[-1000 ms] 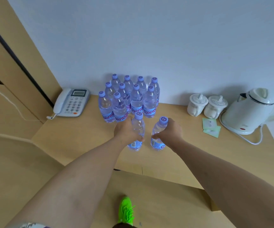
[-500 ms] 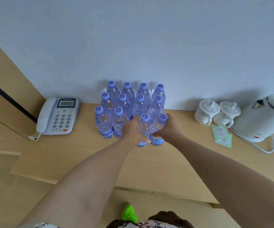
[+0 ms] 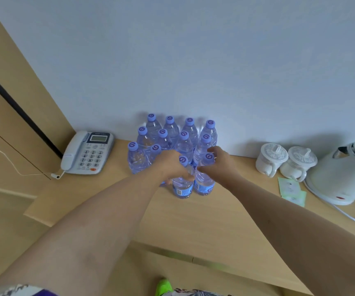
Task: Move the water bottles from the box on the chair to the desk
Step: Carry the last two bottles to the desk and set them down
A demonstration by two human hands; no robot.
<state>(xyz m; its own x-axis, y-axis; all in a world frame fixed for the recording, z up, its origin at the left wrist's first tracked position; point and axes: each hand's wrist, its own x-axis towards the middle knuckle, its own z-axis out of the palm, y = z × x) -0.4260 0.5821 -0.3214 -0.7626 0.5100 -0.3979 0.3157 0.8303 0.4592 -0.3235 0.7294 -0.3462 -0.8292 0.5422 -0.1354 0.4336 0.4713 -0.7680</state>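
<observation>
Several clear water bottles with purple caps point(image 3: 172, 135) stand in rows against the wall on the wooden desk point(image 3: 193, 221). My left hand point(image 3: 172, 165) grips one bottle point(image 3: 182, 186) at the front of the group. My right hand point(image 3: 219, 165) grips the bottle point(image 3: 204, 184) right beside it. Both bottles stand upright on the desk and touch the front row. The box and the chair are out of view.
A white desk phone point(image 3: 84, 153) sits at the desk's left end with its cord trailing off. Two white lidded cups point(image 3: 287, 163), green sachets point(image 3: 291, 191) and a white electric kettle point(image 3: 347, 174) stand to the right. A green shoe point(image 3: 163, 286) shows below.
Both hands have pushed their bottles away from me to join the front of the group, and the bottles now stand on the desk. The view has shifted slightly.
</observation>
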